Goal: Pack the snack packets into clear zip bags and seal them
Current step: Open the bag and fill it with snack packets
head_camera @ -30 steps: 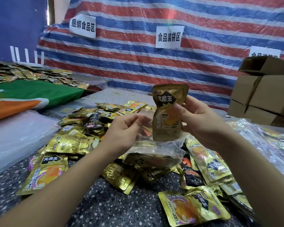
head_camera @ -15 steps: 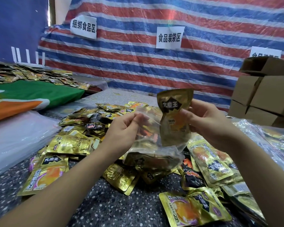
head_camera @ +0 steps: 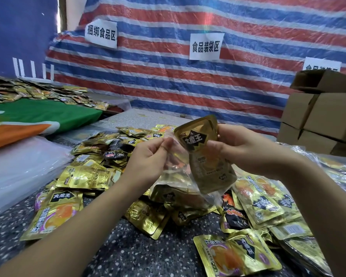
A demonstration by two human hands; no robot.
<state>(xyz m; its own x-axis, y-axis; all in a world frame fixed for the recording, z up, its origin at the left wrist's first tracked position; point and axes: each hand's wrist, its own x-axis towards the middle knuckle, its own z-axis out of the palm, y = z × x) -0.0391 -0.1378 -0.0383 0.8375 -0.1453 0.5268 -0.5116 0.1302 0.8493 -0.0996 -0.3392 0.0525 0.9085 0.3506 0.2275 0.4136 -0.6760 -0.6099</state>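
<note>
Head view shows a striped red, white and blue tarp (head_camera: 188, 86) across the far side, cardboard boxes (head_camera: 320, 116) stacked far right, and a speckled table (head_camera: 128, 252) strewn with gold snack packets (head_camera: 88, 176). Mid-scene, the clear zip bag (head_camera: 180, 176) hangs open, pinched at its rim by the left hand (head_camera: 150, 156); the right hand (head_camera: 246, 148) grips a gold packet (head_camera: 206, 156) partway inside it.

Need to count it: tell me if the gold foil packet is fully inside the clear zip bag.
Partly in. Gold foil packet's lower half is inside the clear zip bag; its top sticks out.
</note>
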